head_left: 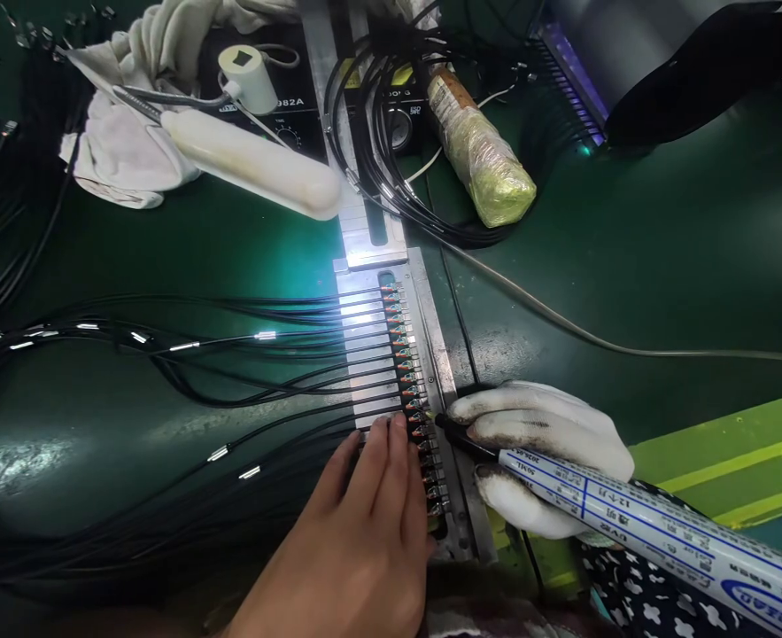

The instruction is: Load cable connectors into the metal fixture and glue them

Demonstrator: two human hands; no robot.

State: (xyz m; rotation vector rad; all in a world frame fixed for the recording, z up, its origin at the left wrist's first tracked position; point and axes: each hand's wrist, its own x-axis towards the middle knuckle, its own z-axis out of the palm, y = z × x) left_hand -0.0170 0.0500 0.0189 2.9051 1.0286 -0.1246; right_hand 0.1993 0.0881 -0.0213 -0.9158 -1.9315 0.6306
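My bare left hand (360, 523) lies over the lower part of a metal fixture (367, 387), fingers stretched out and fingertips resting on the black cables. A row of cable ends with small connectors (400, 341) sits in the fixture's slots. In a white glove, my right hand (543, 434) is closed around a white and blue UV glue tube (636, 523). The tube's black front end and thin tip point left at the connectors, close to my left fingertips. Whether the tip touches a connector I cannot tell.
Black cables (165, 341) run off to the left. Behind the fixture are a white-handled tool (251, 164), a plastic-wrapped block (487, 159), a black control box (298, 84) and a coil of cables (391, 177). A purple-lit machine (569, 80) stands at back right.
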